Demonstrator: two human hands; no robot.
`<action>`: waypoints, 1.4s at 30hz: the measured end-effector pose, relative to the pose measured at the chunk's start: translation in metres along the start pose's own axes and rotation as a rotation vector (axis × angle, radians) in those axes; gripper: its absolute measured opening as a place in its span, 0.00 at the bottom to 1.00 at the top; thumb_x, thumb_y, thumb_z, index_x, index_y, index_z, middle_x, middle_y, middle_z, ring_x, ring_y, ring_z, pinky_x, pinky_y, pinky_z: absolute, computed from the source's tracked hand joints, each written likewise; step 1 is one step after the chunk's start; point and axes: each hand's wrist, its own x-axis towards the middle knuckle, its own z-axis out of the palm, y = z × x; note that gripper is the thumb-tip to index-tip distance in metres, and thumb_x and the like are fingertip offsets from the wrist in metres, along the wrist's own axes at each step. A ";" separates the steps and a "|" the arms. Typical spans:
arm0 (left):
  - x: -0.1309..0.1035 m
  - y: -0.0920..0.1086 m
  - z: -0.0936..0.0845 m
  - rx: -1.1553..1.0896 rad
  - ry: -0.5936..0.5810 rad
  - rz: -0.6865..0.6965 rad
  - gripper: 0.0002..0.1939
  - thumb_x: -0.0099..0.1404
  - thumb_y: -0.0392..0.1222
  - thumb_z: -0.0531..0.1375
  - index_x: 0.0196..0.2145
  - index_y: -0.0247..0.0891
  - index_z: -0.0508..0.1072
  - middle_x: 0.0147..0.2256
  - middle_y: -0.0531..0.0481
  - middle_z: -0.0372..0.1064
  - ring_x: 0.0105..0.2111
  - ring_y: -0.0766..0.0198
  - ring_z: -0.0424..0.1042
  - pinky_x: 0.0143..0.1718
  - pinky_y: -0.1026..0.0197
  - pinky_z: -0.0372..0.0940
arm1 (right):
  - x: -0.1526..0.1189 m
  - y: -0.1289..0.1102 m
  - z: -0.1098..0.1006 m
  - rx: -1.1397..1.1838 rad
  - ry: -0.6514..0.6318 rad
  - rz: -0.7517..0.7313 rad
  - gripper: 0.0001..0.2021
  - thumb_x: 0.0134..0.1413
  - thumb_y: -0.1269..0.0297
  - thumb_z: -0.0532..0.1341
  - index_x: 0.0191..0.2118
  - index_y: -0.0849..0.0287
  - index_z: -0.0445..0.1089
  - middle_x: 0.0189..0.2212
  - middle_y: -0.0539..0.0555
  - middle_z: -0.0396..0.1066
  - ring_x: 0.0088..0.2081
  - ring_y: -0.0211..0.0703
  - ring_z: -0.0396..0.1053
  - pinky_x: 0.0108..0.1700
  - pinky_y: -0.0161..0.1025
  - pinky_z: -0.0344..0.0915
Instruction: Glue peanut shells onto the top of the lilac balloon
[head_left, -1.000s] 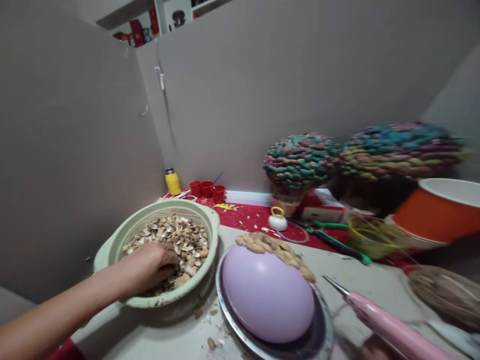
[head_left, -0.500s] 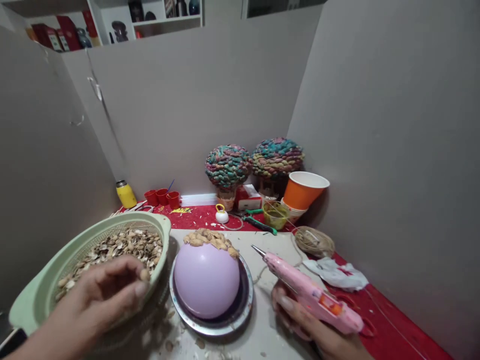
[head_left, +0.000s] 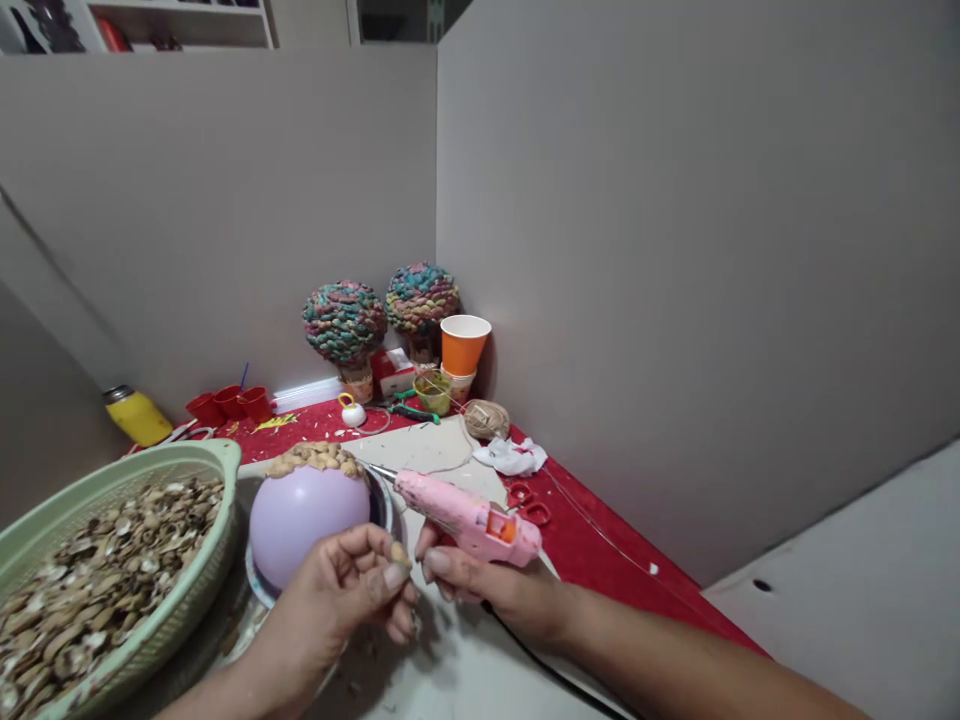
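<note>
A small peanut shell (head_left: pixel 400 552) is pinched between the thumb and forefinger of my left hand (head_left: pixel 337 595), just in front of a lilac balloon (head_left: pixel 307 520). Tan peanut shells (head_left: pixel 315 459) cover the balloon's top. It rests in a metal bowl (head_left: pixel 256 583), partly hidden by my hand. My right hand (head_left: pixel 480 580) grips a pink hot glue gun (head_left: pixel 457 512) from below. The gun's metal nozzle points left and lies close to the shells at the balloon's upper right; whether it touches them I cannot tell.
A green colander (head_left: pixel 225 460) full of shells stands at left. Behind are two balls on pots (head_left: pixel 345 325) (head_left: pixel 422 300), orange paper cups (head_left: pixel 463 350), pliers (head_left: pixel 415 413), red cups (head_left: pixel 255 403) and a yellow bottle (head_left: pixel 140 417). Twine (head_left: pixel 487 419), tissue (head_left: pixel 511 457) and red scissors (head_left: pixel 529 502) lie at right.
My view has turned right. My left hand has moved from beside the colander to in front of the balloon, still holding the shell. The glue gun has come nearer the balloon.
</note>
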 end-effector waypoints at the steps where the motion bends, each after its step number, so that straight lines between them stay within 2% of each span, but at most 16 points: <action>1: 0.001 -0.001 -0.002 0.021 0.006 0.003 0.18 0.53 0.51 0.72 0.29 0.35 0.73 0.23 0.52 0.73 0.21 0.70 0.69 0.25 0.68 0.65 | 0.000 -0.001 0.000 -0.012 -0.025 0.005 0.21 0.51 0.44 0.68 0.32 0.60 0.71 0.24 0.47 0.67 0.23 0.34 0.60 0.25 0.33 0.56; 3: 0.002 -0.004 -0.005 0.054 0.008 0.007 0.18 0.52 0.51 0.73 0.29 0.36 0.73 0.24 0.52 0.73 0.21 0.69 0.70 0.25 0.67 0.64 | 0.002 -0.002 -0.001 -0.057 -0.041 0.018 0.20 0.51 0.45 0.68 0.31 0.61 0.71 0.23 0.47 0.66 0.24 0.34 0.60 0.26 0.33 0.57; 7: 0.001 -0.008 -0.009 0.100 0.013 0.035 0.17 0.53 0.52 0.71 0.30 0.37 0.73 0.23 0.53 0.72 0.22 0.68 0.68 0.26 0.67 0.62 | 0.005 0.004 -0.001 -0.096 0.023 0.041 0.19 0.52 0.48 0.68 0.31 0.61 0.70 0.20 0.45 0.63 0.22 0.32 0.57 0.24 0.32 0.55; 10: -0.004 -0.011 -0.010 0.375 0.089 0.222 0.11 0.60 0.49 0.67 0.30 0.39 0.75 0.24 0.52 0.71 0.25 0.66 0.67 0.28 0.65 0.62 | 0.005 0.007 -0.001 -0.051 0.036 0.049 0.17 0.53 0.50 0.68 0.31 0.60 0.71 0.20 0.44 0.62 0.20 0.31 0.56 0.23 0.31 0.55; 12: -0.009 -0.012 -0.009 0.604 0.118 0.356 0.06 0.63 0.45 0.63 0.32 0.41 0.76 0.26 0.51 0.72 0.26 0.63 0.68 0.29 0.63 0.63 | 0.004 0.008 0.000 -0.063 0.039 0.065 0.16 0.52 0.51 0.69 0.31 0.61 0.72 0.21 0.45 0.64 0.21 0.32 0.58 0.25 0.32 0.57; 14: -0.013 -0.013 -0.008 0.720 0.101 0.403 0.06 0.65 0.43 0.61 0.33 0.41 0.76 0.26 0.50 0.72 0.26 0.62 0.68 0.29 0.62 0.63 | 0.001 0.006 0.001 -0.099 0.029 0.077 0.15 0.52 0.52 0.69 0.32 0.61 0.73 0.24 0.48 0.67 0.25 0.35 0.62 0.29 0.33 0.60; 16: -0.016 -0.013 -0.006 0.745 0.086 0.395 0.07 0.66 0.43 0.60 0.32 0.41 0.76 0.25 0.50 0.71 0.25 0.62 0.68 0.28 0.62 0.63 | -0.001 0.002 0.002 -0.134 0.001 0.074 0.15 0.52 0.52 0.69 0.32 0.61 0.73 0.25 0.49 0.67 0.27 0.37 0.63 0.30 0.34 0.61; 21: -0.017 -0.012 0.000 0.665 0.113 0.333 0.08 0.62 0.45 0.63 0.27 0.41 0.77 0.23 0.49 0.72 0.23 0.62 0.67 0.25 0.62 0.61 | -0.003 -0.005 0.003 -0.142 -0.053 0.038 0.16 0.51 0.50 0.69 0.30 0.60 0.71 0.23 0.48 0.65 0.25 0.36 0.60 0.27 0.34 0.58; 24: -0.016 -0.013 0.000 0.585 0.132 0.300 0.08 0.59 0.46 0.65 0.27 0.40 0.78 0.22 0.50 0.72 0.23 0.63 0.67 0.25 0.62 0.61 | -0.002 -0.001 0.002 -0.108 -0.109 0.109 0.16 0.52 0.51 0.68 0.29 0.60 0.71 0.21 0.46 0.64 0.23 0.34 0.59 0.27 0.33 0.57; 29: -0.015 -0.017 0.001 0.229 0.133 0.170 0.14 0.53 0.50 0.71 0.27 0.39 0.75 0.22 0.53 0.71 0.22 0.67 0.68 0.26 0.65 0.63 | 0.000 0.009 0.000 0.018 -0.164 0.166 0.18 0.51 0.50 0.69 0.31 0.62 0.70 0.22 0.47 0.64 0.23 0.33 0.59 0.26 0.31 0.57; 32: -0.015 -0.015 0.001 0.040 0.072 0.093 0.17 0.50 0.50 0.73 0.30 0.39 0.74 0.26 0.53 0.73 0.24 0.68 0.72 0.28 0.66 0.66 | -0.001 0.008 0.001 -0.032 -0.182 0.093 0.16 0.53 0.51 0.67 0.30 0.60 0.69 0.23 0.48 0.64 0.24 0.35 0.60 0.28 0.33 0.60; 36: -0.014 -0.014 0.000 -0.050 -0.021 0.056 0.16 0.53 0.49 0.72 0.32 0.38 0.73 0.27 0.52 0.75 0.24 0.69 0.75 0.28 0.67 0.67 | -0.001 0.003 0.000 -0.179 -0.182 -0.065 0.13 0.56 0.56 0.64 0.27 0.59 0.66 0.27 0.50 0.64 0.29 0.39 0.62 0.33 0.37 0.62; 39: -0.011 -0.017 -0.002 -0.124 -0.014 0.049 0.16 0.52 0.47 0.74 0.32 0.37 0.75 0.27 0.51 0.76 0.24 0.68 0.76 0.28 0.67 0.68 | 0.000 0.001 -0.001 -0.295 -0.167 -0.108 0.13 0.57 0.56 0.62 0.27 0.57 0.64 0.26 0.50 0.62 0.28 0.40 0.61 0.32 0.37 0.61; 42: -0.009 -0.019 -0.004 -0.136 0.024 0.047 0.15 0.52 0.44 0.74 0.32 0.36 0.76 0.26 0.51 0.77 0.24 0.69 0.75 0.28 0.68 0.68 | 0.001 0.000 0.000 -0.299 -0.158 -0.109 0.15 0.58 0.54 0.61 0.26 0.57 0.64 0.24 0.49 0.62 0.26 0.38 0.60 0.30 0.36 0.61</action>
